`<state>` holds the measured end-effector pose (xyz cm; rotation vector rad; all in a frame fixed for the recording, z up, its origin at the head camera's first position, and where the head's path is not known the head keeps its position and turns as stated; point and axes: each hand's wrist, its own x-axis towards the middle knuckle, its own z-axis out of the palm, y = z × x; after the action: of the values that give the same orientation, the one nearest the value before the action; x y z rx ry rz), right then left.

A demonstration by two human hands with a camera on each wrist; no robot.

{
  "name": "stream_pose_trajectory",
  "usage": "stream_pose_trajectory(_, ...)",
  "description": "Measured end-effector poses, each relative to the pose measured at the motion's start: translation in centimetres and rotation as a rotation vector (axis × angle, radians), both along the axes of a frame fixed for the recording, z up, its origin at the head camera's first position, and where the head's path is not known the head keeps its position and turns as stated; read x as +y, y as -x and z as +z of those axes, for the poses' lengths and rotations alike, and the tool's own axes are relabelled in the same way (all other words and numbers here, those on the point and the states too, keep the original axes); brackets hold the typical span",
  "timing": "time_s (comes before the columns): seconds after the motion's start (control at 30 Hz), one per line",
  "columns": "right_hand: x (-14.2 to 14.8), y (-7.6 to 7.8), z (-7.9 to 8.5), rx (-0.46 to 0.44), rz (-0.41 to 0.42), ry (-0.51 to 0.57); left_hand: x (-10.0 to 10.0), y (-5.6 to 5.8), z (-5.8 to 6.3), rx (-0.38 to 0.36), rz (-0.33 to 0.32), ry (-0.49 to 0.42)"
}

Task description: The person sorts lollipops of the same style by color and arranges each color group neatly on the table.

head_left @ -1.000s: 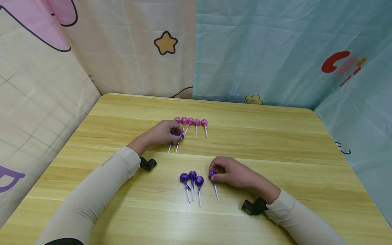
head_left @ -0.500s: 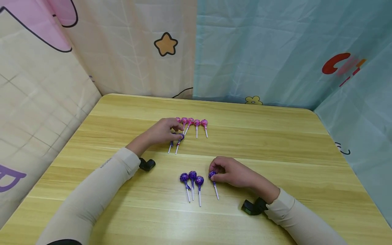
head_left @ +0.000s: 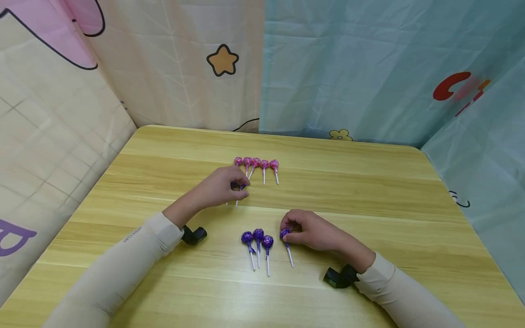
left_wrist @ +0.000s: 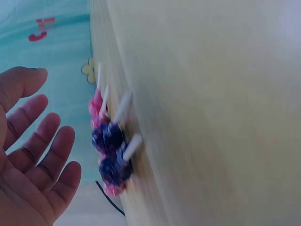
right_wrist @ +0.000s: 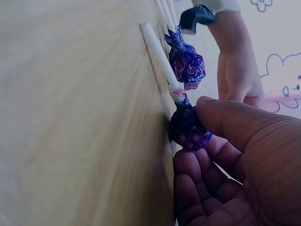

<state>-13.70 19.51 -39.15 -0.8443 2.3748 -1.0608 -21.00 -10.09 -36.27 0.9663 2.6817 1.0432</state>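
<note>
My left hand (head_left: 224,186) hovers over two purple-wrapped lollipops (left_wrist: 115,168), partly hiding them in the head view. In the left wrist view its fingers are spread and relaxed, with a gap between them and the candy. Just behind lies a row of several pink lollipops (head_left: 256,162), sticks toward me. My right hand (head_left: 316,233) pinches the wrapped head of another purple lollipop (right_wrist: 189,129) between thumb and fingers, low at the tabletop. To its left, three purple lollipops (head_left: 258,234) lie side by side with white sticks pointing toward me.
The wooden table (head_left: 361,182) ends at a printed curtain (head_left: 348,68) at the back, with more printed cloth on both sides. Black wrist cameras (head_left: 338,277) sit at both cuffs, close to the tabletop.
My left hand has let go of the purple lollipop and drawn back slightly toward me, its thumb and fingers parting. The right hand has stayed in place on its lollipop.
</note>
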Motion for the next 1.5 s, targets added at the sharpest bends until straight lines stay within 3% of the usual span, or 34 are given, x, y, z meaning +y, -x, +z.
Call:
stream_pose_trajectory(0.17, 0.0, 0.0, -0.1, 0.002, -0.002, -0.006, 0.5, -2.1, 0.4, -0.006, -0.009, 0.023)
stream_pose_trajectory(0.5, 0.0, -0.1, -0.2, -0.012, -0.007, -0.011, 1.0, -5.4, 0.1, -0.127, 0.005, 0.030)
stream_pose_trajectory(0.93, 0.0, -0.1, -0.3, -0.022, -0.010, -0.004, 0.5, -7.2, -1.7, -0.306, -0.034, 0.016)
stream_pose_trajectory(1.1, 0.0, 0.0, -0.2, -0.024, -0.018, -0.013, 0.7, -7.9, -1.8, -0.308, -0.052, 0.022)
stream_pose_trajectory(1.5, 0.0, 0.1, -0.1, -0.016, -0.013, -0.013, 0.7, -8.5, -2.3, -0.268, -0.066, -0.004)
